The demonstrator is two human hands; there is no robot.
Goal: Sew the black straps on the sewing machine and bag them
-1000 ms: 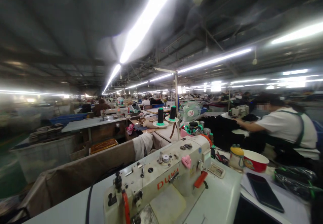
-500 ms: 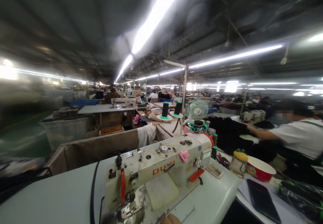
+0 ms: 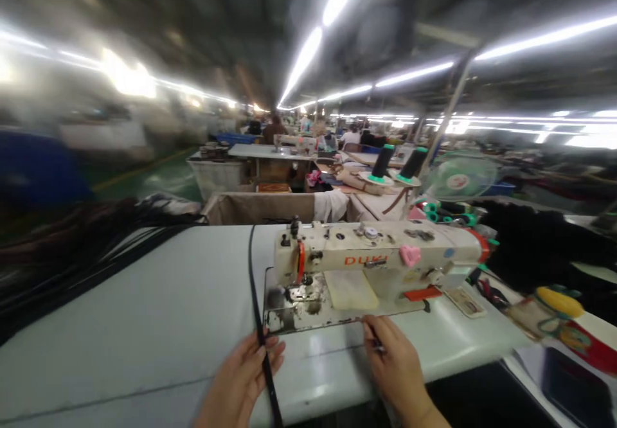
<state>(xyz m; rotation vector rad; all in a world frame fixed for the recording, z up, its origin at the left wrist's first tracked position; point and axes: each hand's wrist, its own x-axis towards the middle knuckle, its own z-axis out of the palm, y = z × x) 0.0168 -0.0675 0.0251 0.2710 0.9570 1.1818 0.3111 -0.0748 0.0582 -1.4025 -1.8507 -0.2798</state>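
In the lower middle of the head view, my left hand (image 3: 243, 373) has its fingers curled around a narrow black strap (image 3: 254, 280). The strap runs from the far table edge down past the near edge. My right hand (image 3: 396, 364) is closed in a pinch by the front edge of the machine bed. Something small and dark shows between its fingers, too little to name. Between and beyond both hands stands a cream sewing machine (image 3: 332, 245) with orange lettering. Its needle area (image 3: 303, 292) has nothing under it that I can make out.
More black strips (image 3: 120, 258) lie along the table's left side. Two black thread cones (image 3: 383, 163) and a fan (image 3: 457, 177) stand behind the machine. At right are a yellow-lidded jar (image 3: 547, 312), a red-and-white tub (image 3: 590, 344) and a dark phone (image 3: 576, 383).
The view has swung left and down, so the machine sits further right. Both hands now show; before, only a few fingertips were visible at the bottom edge. My left hand now holds the strap.
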